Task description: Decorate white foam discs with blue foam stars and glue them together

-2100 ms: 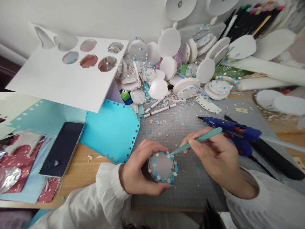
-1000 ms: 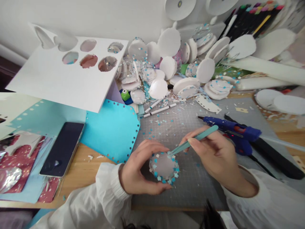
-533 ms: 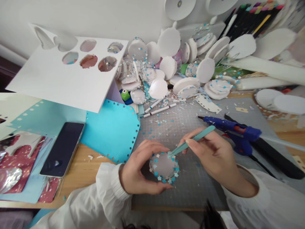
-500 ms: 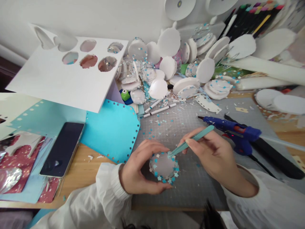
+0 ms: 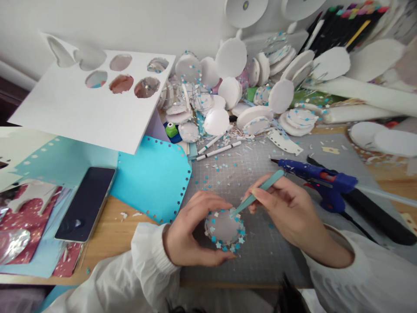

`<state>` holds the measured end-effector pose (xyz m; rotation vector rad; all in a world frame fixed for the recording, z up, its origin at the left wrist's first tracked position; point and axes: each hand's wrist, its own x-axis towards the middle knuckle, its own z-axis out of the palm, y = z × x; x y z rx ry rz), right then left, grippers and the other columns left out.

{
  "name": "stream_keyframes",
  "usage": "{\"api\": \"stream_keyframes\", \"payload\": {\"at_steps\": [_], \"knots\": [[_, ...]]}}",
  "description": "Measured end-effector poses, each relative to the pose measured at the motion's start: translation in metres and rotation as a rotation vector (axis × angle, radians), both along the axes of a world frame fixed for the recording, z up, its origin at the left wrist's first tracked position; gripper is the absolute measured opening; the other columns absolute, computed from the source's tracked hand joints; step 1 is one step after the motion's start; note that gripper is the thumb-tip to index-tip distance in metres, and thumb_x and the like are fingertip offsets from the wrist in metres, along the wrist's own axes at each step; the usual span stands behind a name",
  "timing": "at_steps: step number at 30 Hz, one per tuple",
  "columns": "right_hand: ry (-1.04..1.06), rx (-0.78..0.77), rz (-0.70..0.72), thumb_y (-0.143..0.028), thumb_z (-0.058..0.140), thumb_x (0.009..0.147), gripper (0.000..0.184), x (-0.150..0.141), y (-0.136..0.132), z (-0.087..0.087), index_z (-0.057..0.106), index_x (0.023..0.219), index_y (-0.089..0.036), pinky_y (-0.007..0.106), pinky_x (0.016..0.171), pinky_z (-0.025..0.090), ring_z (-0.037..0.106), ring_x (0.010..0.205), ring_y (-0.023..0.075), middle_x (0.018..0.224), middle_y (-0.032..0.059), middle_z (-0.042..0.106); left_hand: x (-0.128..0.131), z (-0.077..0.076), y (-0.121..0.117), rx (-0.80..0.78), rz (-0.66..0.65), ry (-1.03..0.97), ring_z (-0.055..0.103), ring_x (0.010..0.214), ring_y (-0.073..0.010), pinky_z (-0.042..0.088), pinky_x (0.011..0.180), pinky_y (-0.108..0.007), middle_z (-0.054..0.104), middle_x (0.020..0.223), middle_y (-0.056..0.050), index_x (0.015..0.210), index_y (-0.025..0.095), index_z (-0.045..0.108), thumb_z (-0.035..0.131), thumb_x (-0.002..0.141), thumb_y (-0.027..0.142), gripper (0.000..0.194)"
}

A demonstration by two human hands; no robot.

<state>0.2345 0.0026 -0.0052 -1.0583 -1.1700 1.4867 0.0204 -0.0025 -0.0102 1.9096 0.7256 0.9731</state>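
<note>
Both hands on one disc. Left hand (image 5: 192, 232) is curled in a C, part open, gripping the disc (image 5: 224, 227) by its edge: fingers at the far side, thumb at the near side. Disc is held over the grey mat (image 5: 270, 265), with blue and pale stars (image 5: 241, 240) around its rim. Right hand (image 5: 289, 211) is closed in a pinch on the green tweezers (image 5: 262, 190), tips down at the disc's far right edge; too small to tell if they hold a star

Right of the right-hand grip: blue glue gun (image 5: 321, 174) lying on the mat, red light on. Beyond the left-hand grip: loose bits (image 5: 224, 166), then a white stick (image 5: 219, 151) with black bands, then piled white discs (image 5: 216, 121). Left of that same grip: bright blue paper (image 5: 148, 180) with punched edges, phone (image 5: 86, 204) farther out, holed white board (image 5: 87, 108) past both
</note>
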Motion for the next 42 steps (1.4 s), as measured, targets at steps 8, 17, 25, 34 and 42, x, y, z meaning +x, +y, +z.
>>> {"api": "stream_keyframes", "payload": {"at_steps": [8,17,25,34,42], "knots": [[0.043,-0.028,-0.032,-0.031,0.063,0.085,0.008,-0.001,0.0,0.001,0.065,0.084,-0.023,0.022,0.059,0.052,0.061,0.065,0.0108,0.078,-0.0001,0.063,0.0,0.001,0.0,0.017,-0.008,-0.01,0.06,0.098,-0.0245,0.046,0.087,-0.037,0.066,0.103,-0.01,0.118,0.019,0.055,0.082,0.06,0.036,0.066],[0.135,-0.067,-0.162,-0.038,0.072,0.076,0.015,-0.004,0.007,0.009,0.066,0.079,-0.024,0.024,0.054,0.053,0.061,0.059,0.0113,0.072,-0.0014,0.066,0.0,0.002,0.0,-0.017,-0.029,-0.001,0.06,0.098,-0.0247,0.046,0.089,-0.037,0.065,0.105,-0.011,0.119,0.02,0.054,0.084,0.059,0.035,0.069],[0.311,0.038,-0.062,-0.026,0.064,0.084,0.005,0.002,0.007,0.014,0.067,0.089,-0.026,0.024,0.074,0.054,0.065,0.083,0.0114,0.094,0.0006,0.07,0.002,-0.006,0.0,-0.05,0.029,0.151,0.059,0.11,-0.0286,0.046,0.096,-0.041,0.062,0.117,-0.014,0.124,0.02,0.052,0.082,0.063,0.039,0.071],[0.363,0.078,0.067,-0.026,0.063,0.083,0.007,0.004,0.001,0.013,0.064,0.09,-0.024,0.028,0.075,0.054,0.064,0.088,0.0145,0.093,0.0029,0.068,-0.001,0.0,-0.007,0.066,0.014,0.231,0.049,0.123,-0.0343,0.04,0.101,-0.051,0.052,0.133,-0.019,0.137,0.02,0.041,0.083,0.058,0.046,0.093],[0.335,0.174,0.173,-0.026,0.06,0.086,0.005,0.005,-0.005,0.016,0.062,0.09,-0.025,0.028,0.075,0.053,0.063,0.086,0.0139,0.093,0.002,0.066,0.008,0.054,-0.021,-0.068,0.276,0.008,0.058,0.105,-0.0241,0.044,0.094,-0.039,0.066,0.105,-0.01,0.104,0.019,0.065,0.065,0.083,0.029,0.023]]}}
